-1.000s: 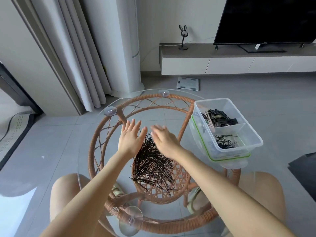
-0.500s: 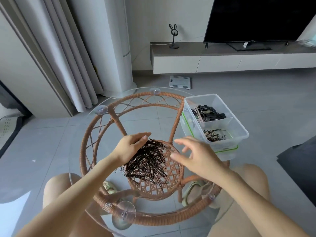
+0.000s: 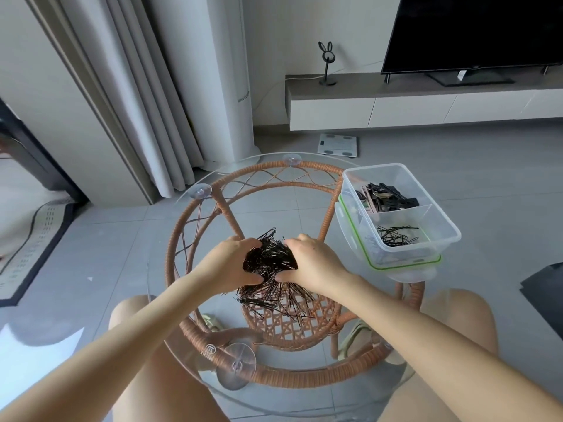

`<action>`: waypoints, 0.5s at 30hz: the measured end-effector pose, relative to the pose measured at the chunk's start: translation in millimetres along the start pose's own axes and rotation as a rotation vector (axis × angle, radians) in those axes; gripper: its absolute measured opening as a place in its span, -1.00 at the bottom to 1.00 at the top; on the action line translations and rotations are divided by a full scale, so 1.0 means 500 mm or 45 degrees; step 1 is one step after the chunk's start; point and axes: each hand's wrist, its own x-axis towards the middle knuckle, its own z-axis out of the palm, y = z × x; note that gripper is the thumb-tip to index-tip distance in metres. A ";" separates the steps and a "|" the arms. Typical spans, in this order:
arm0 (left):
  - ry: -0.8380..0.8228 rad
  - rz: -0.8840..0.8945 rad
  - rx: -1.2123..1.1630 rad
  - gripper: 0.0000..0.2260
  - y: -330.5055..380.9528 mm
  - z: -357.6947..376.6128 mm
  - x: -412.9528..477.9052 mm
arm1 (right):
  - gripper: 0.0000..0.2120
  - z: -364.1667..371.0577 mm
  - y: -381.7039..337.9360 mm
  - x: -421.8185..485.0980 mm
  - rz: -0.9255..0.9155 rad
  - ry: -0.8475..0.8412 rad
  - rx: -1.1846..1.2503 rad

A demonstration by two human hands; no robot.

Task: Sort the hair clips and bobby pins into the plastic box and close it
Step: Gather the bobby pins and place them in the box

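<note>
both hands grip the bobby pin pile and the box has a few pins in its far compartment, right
No: the head view shows those pins in the near compartment of the plastic box; the far one holds hair clips. The left hand and right hand do grip the loose pile.

The bobby pins point(image 3: 271, 271) at the table's centre are thin dark metal wire with a slight sheen, on a glass tabletop point(image 3: 304, 214) that is clear and glossy over a rattan frame point(image 3: 316, 380), woven, tan and rough. At two o'clock the plastic box point(image 3: 438, 214) is smooth and see-through, the lid point(image 3: 408, 272) beneath it has a green seal, and the hair clips point(image 3: 387, 197) look matt black. At eleven o'clock hangs a pale cloth curtain point(image 3: 146, 102).
</note>
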 end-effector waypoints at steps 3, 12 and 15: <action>0.070 0.032 -0.058 -0.54 0.006 -0.007 0.002 | -0.57 -0.004 -0.003 -0.001 -0.017 0.012 0.070; 0.222 0.006 -0.100 -0.73 0.006 -0.021 0.001 | -0.76 -0.018 -0.002 -0.011 0.051 0.113 0.342; 0.232 -0.051 -0.151 -0.75 0.005 -0.033 0.000 | -0.82 -0.032 -0.001 -0.011 0.066 0.137 0.407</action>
